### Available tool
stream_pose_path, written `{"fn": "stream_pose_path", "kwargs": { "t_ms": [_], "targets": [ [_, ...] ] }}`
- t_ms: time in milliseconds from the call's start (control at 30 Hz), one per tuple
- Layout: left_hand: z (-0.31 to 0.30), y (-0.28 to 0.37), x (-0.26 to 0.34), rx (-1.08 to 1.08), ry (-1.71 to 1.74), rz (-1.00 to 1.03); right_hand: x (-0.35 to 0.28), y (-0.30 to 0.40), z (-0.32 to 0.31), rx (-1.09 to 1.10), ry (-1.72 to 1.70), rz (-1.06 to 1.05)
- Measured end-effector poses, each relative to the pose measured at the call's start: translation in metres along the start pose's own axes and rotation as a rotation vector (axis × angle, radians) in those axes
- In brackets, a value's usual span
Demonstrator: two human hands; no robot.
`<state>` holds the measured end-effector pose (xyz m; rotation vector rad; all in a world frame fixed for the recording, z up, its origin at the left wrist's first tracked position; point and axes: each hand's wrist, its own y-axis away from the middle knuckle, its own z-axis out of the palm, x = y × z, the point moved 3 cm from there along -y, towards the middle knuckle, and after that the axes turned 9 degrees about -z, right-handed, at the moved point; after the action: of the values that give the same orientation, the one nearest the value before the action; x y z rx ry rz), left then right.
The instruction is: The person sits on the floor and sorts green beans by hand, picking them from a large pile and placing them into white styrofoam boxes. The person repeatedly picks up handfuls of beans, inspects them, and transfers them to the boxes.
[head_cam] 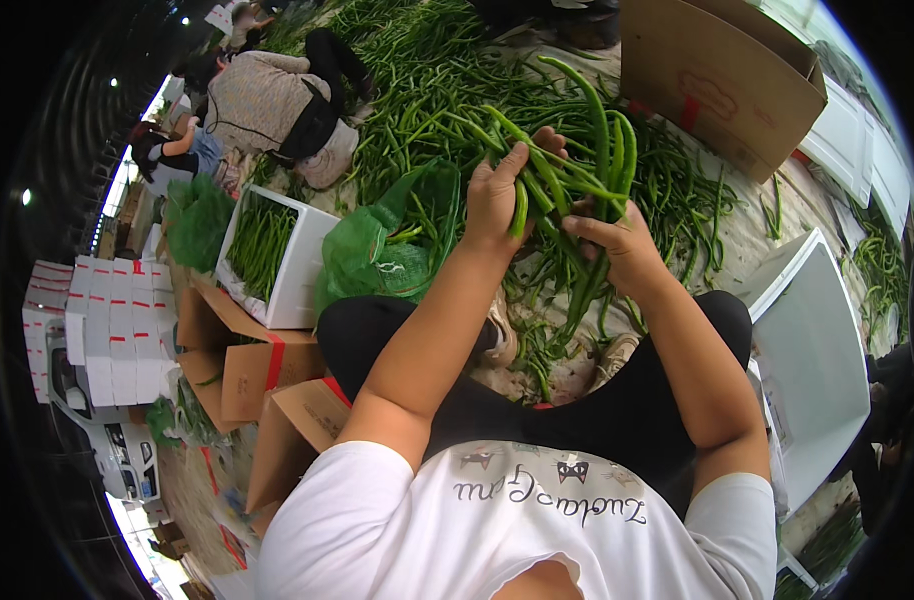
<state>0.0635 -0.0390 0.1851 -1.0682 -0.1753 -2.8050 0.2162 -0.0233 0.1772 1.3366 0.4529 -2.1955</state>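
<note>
Long green chili peppers fill both of my hands above a wide heap of the same peppers [442,97] on the ground. My left hand [496,191] grips several peppers [545,176], its thumb laid across them. Lower and to the right, my right hand [614,244] holds more long peppers [603,142], some curving up past the fingers and others hanging down between my knees. The two bunches cross and overlap, so which hand bears some of the peppers cannot be told. Loose peppers [536,352] lie between my shoes.
Left of my hands slumps a green mesh bag [374,262] with peppers inside. Beyond it stands a white foam box [307,247] of peppers. Open cardboard boxes [251,379] sit by my left side. A foam box [809,367] is at right, a carton [719,90] ahead. A co-worker [258,101] crouches nearby.
</note>
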Motion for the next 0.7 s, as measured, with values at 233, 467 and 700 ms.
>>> {"fn": "stream_pose_path", "kwargs": {
  "t_ms": [233, 467, 700],
  "targets": [
    [-0.076, -0.01, 0.039, 0.244, 0.239, 0.036, -0.023, 0.003, -0.018, 0.073, 0.344, -0.117],
    [-0.089, 0.026, 0.107, 0.114, -0.122, 0.196, -0.022, 0.003, -0.035, -0.095, 0.383, 0.113],
    [-0.133, 0.039, 0.159, 0.28, -0.364, 0.222, -0.009, 0.006, -0.029, -0.107, 0.339, 0.179]
  ]
}}
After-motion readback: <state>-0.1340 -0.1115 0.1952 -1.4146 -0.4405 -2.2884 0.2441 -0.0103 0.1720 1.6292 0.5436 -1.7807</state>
